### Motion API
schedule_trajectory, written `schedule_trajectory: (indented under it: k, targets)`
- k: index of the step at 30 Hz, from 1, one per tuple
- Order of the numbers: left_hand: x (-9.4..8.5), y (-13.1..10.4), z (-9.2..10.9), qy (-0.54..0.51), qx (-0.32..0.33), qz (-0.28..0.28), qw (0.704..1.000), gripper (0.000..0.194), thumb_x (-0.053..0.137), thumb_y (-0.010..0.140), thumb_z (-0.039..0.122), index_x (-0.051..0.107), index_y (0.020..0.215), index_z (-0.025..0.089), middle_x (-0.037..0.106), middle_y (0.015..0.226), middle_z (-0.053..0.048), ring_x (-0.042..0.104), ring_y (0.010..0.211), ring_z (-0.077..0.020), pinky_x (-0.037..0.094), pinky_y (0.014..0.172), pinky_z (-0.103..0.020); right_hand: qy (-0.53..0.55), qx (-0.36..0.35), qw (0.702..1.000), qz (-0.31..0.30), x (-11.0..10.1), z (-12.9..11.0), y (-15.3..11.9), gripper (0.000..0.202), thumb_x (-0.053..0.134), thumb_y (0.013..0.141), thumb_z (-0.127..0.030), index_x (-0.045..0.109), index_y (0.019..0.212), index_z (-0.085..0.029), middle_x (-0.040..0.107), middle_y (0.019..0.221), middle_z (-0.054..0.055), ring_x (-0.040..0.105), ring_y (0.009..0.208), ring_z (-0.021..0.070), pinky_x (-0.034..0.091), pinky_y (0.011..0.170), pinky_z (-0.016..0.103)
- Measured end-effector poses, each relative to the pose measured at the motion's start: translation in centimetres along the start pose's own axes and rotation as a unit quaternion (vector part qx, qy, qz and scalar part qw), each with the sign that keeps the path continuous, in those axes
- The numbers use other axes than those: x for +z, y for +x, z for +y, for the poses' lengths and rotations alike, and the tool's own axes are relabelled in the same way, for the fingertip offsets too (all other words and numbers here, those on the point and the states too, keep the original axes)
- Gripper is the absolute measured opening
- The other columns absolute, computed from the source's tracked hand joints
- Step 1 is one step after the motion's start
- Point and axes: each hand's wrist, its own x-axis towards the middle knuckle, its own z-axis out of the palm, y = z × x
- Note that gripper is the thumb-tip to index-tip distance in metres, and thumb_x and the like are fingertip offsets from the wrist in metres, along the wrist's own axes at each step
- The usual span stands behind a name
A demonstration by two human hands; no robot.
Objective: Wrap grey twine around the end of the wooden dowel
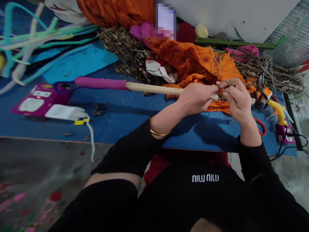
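Note:
A pale wooden stick (154,88) runs nearly level above the blue table, its left part wrapped in magenta cloth (101,83) with a dark blue loop at the tip. My left hand (196,97) is closed round the stick near its right end. Beside it, my right hand (236,98) pinches at that end, fingertips close to the left ones. Thin thread (219,72) rises from between the fingers. Whether the right fingers grip thread or stick is too small to tell. Orange cloth (200,58) lies behind both hands.
Foam-like coloured tubes (48,35) lie at the far left, near a purple power strip (36,100) with a white plug. Dry twigs (272,71), black scissors (260,91), red-handled scissors (262,127) and a yellow glue gun (278,111) are at the right. A green-wrapped stick (236,43) lies behind.

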Motion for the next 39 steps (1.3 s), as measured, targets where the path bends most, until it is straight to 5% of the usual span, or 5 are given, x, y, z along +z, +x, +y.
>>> schedule_trajectory:
  k: [4,17,22,29,39]
  targets:
    - [-0.1,-0.1,0.2,0.003,-0.002,0.008,1.0,0.041,0.055,0.098,0.028,0.061,0.138,0.025,0.079,0.105,-0.005,0.074,0.088,-0.02,0.049,0.073,-0.028,-0.004,0.016,1.0,-0.001,-0.1,0.1,0.0,0.032,0.054,0.102,-0.052,0.069,0.091,-0.025,0.069,0.115,0.007,0.07,0.118,0.0225,0.062,0.104,0.042]
    - [0.5,0.0,-1.4,-0.003,0.05,0.053,0.997,0.029,0.048,0.103,0.031,0.074,0.111,0.021,0.08,0.102,-0.006,0.074,0.09,-0.0199,0.048,0.072,-0.03,0.053,0.044,0.996,0.053,-0.9,0.0,0.4,0.038,0.058,0.101,-0.052,0.065,0.08,-0.022,0.071,0.106,0.003,0.072,0.097,0.0163,0.063,0.093,0.037]
    - [-0.7,-0.1,-2.6,-0.043,0.02,0.055,0.997,0.031,0.052,0.1,0.031,0.076,0.118,0.022,0.081,0.11,-0.006,0.074,0.102,-0.0216,0.051,0.081,-0.031,0.178,0.174,0.958,0.141,-4.1,2.7,0.2,0.034,0.066,0.096,-0.052,0.062,0.079,-0.023,0.073,0.093,0.002,0.047,0.046,0.003,0.04,0.042,0.023]
    - [-2.0,-0.4,-3.2,-0.082,0.017,0.046,0.995,0.029,0.056,0.097,0.031,0.078,0.114,0.021,0.082,0.104,-0.006,0.075,0.093,-0.0202,0.052,0.08,-0.029,0.28,0.295,0.901,0.15,-7.0,4.9,0.2,0.036,0.077,0.082,-0.053,0.062,0.075,-0.021,0.073,0.086,-0.001,0.032,0.041,0.0012,0.026,0.034,0.022]
    - [-4.6,-0.6,-3.1,-0.233,-0.001,0.103,0.967,0.026,0.063,0.09,0.031,0.076,0.108,0.017,0.082,0.098,-0.007,0.074,0.08,-0.0175,0.057,0.073,-0.025,0.265,0.367,0.865,0.216,-5.9,4.9,0.1,0.039,0.09,0.058,-0.048,0.065,0.068,-0.02,0.053,0.05,-0.008,0.033,0.035,0.0025,0.029,0.032,0.02]
